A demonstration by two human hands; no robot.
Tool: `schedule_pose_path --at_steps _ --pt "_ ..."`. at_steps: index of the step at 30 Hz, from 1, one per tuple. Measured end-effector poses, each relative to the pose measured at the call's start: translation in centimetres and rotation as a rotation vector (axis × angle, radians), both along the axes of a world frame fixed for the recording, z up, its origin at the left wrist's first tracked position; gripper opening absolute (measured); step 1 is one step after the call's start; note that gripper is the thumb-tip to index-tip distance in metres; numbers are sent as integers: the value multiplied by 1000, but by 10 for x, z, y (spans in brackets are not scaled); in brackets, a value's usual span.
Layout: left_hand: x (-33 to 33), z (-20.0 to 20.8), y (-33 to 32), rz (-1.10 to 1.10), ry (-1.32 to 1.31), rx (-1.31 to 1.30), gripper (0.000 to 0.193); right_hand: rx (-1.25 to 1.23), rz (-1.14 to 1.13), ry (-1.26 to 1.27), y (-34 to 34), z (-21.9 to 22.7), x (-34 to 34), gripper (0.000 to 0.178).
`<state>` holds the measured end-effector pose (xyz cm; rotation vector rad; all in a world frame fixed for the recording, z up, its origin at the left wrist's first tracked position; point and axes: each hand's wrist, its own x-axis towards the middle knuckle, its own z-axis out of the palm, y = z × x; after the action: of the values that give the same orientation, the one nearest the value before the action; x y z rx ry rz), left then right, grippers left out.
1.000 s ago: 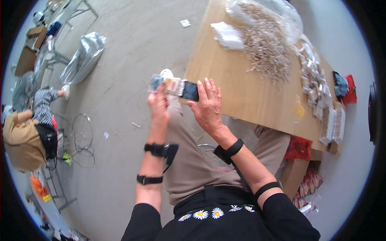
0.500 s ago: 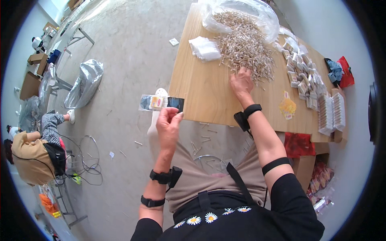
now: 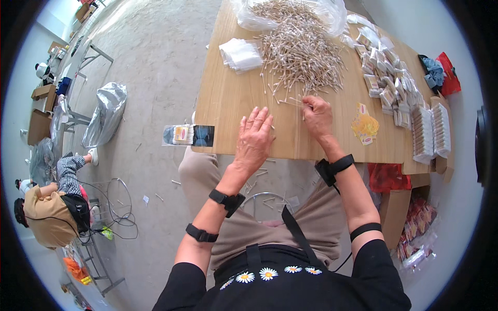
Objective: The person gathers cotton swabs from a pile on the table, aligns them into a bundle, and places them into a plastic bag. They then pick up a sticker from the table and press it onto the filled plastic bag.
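My left hand (image 3: 254, 136) lies over the near edge of the wooden table (image 3: 228, 103), its fingers stretched out and holding nothing. A swab tip shows beside its fingertips. Just below the big heap of cotton swabs (image 3: 303, 57), my right hand (image 3: 317, 118) is closed in a pinch on a few swabs, whose sticks poke out to its left; how many is hidden by the fingers. At the table's left edge rests a clear packet of swabs (image 3: 182, 135), its dark end on the wood and the rest jutting past the edge.
Clear sleeves (image 3: 241, 55) lie left of the heap; yellow printed cards (image 3: 365, 125) lie right of my right hand. Filled packets (image 3: 386, 85) and stacked packs (image 3: 423, 135) crowd the table's right side. A person (image 3: 52, 210) sits at far left.
My left hand has let go of the swab packet at the table's left edge and moved right onto the table. My right hand has drawn back from the heap with swabs.
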<state>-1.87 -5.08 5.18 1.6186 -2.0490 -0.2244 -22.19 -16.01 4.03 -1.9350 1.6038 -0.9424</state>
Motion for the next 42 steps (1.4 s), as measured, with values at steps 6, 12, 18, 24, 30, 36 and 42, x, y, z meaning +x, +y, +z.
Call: schedule_pose_path --at_steps 6,12,18,24,30,36,42 --pt "5 -18 7 14 -161 33 69 -172 -29 173 4 -3 -10 13" --pt "13 -13 34 107 -205 58 70 -130 -5 179 26 19 7 9" --pt "13 -10 36 94 -166 24 71 -72 268 49 47 10 46 8" --pt "13 -7 37 85 -107 13 72 -60 192 119 51 13 48 11" --pt "12 -7 38 93 -87 8 74 -80 213 184 54 3 53 9" --pt "16 -8 43 97 -84 28 74 -110 120 137 71 11 53 6" --pt "15 -11 43 72 -108 16 74 -115 188 174 79 -4 75 3"
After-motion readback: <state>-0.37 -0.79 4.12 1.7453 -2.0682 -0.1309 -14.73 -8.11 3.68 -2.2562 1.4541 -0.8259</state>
